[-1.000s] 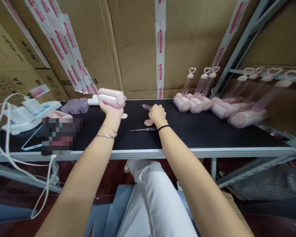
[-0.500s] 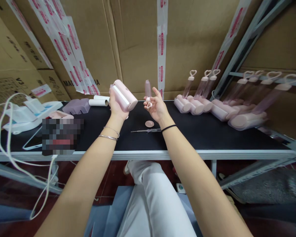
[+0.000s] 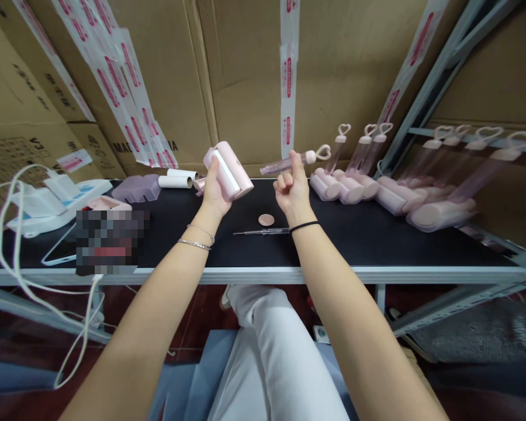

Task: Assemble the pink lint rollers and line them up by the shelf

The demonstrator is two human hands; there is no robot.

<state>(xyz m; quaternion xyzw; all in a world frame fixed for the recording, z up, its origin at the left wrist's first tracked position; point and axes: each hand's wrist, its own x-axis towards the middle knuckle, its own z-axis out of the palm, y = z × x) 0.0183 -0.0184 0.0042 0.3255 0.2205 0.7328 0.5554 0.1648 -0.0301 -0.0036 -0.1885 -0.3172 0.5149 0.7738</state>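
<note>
My left hand is closed round a pink lint-roller housing with a white roll in it, held above the black table. A little to its right, my right hand pinches a clear pink handle that ends in a heart-shaped loop. The handle lies nearly level, its heart end pointing right and its plain end towards the housing, with a gap between the two. On the table below my hands lie a round pink cap and a thin screwdriver.
Several finished pink rollers with upright heart handles line the table's right side. At the left are white roll cores, a purple tray, a pink part, a phone, white cables. Cardboard boxes stand behind.
My right hand picked the handle up off the table, then turned it from upright to nearly level. My left hand lifted and tilted the roller housing.
</note>
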